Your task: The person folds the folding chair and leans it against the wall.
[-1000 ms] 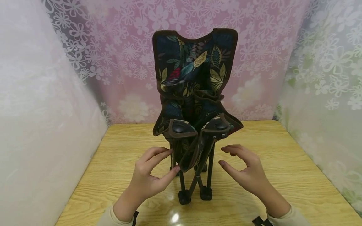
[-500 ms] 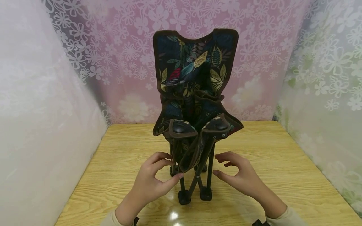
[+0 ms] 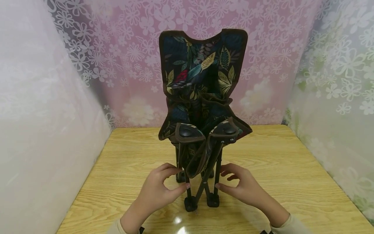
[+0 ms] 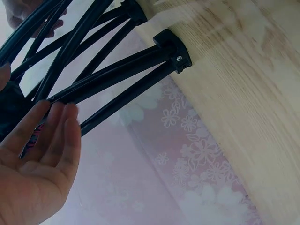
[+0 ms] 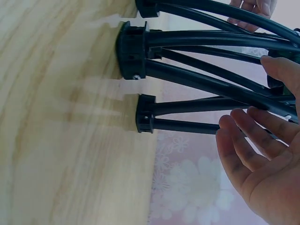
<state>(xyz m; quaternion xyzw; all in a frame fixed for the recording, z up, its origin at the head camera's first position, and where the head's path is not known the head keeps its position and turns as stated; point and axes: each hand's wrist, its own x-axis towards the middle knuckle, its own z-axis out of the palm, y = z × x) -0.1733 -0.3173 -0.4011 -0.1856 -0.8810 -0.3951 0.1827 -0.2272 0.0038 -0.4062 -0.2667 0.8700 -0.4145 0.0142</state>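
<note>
A small folding chair (image 3: 201, 71) with dark leaf-print fabric and brown trim stands upright, partly folded, its black legs close together and crossing. Low on its left side, my left hand (image 3: 157, 188) has its thumb and fingertips at the left front leg (image 3: 189, 194). Opposite it, my right hand (image 3: 245, 188) is at the right front leg (image 3: 217, 178), thumb in front and fingers behind. In the left wrist view, the fingers (image 4: 68, 136) lie relaxed against the leg tubes. The right wrist view shows loosely bent fingers (image 5: 234, 145) beside the tubes; neither hand is curled round one.
The chair's black plastic feet (image 3: 190, 204) rest on a wood-grain table (image 3: 131, 143). Behind it hangs a pink floral curtain (image 3: 131, 81). Pale sheets (image 3: 43, 113) rise on the left and right sides.
Both hands have moved down along the chair, and the right hand has also come inward to the leg. The chair itself stands as before.
</note>
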